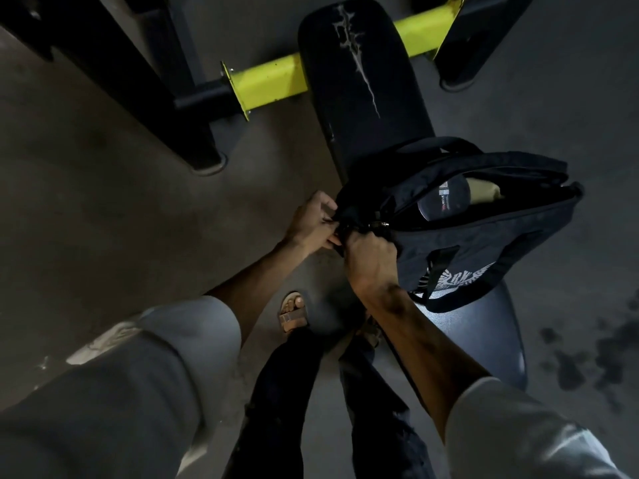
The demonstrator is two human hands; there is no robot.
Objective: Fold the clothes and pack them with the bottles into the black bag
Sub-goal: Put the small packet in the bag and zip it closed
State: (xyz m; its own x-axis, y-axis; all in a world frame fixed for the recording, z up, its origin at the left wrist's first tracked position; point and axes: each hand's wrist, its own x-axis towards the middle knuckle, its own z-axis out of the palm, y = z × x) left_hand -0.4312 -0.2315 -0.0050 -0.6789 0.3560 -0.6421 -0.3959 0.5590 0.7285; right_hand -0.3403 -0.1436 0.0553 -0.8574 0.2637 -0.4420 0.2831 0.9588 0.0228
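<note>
With left grip (313, 219) and right grip (371, 261) clamped on the black bag (484, 243) end, fabric is best held taut for zipping.

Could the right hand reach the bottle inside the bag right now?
Probably yes: the black bag gapes open above the bottle, nothing covering it. The right hand grips the bag's end, so must let go first.

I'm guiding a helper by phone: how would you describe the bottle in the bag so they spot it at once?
Find the black bench running up the middle; the black bag sits on it, top open. In that opening lies the bottle: dark and round with a small printed label, unlike the pale yellowish thing beside it.
</note>
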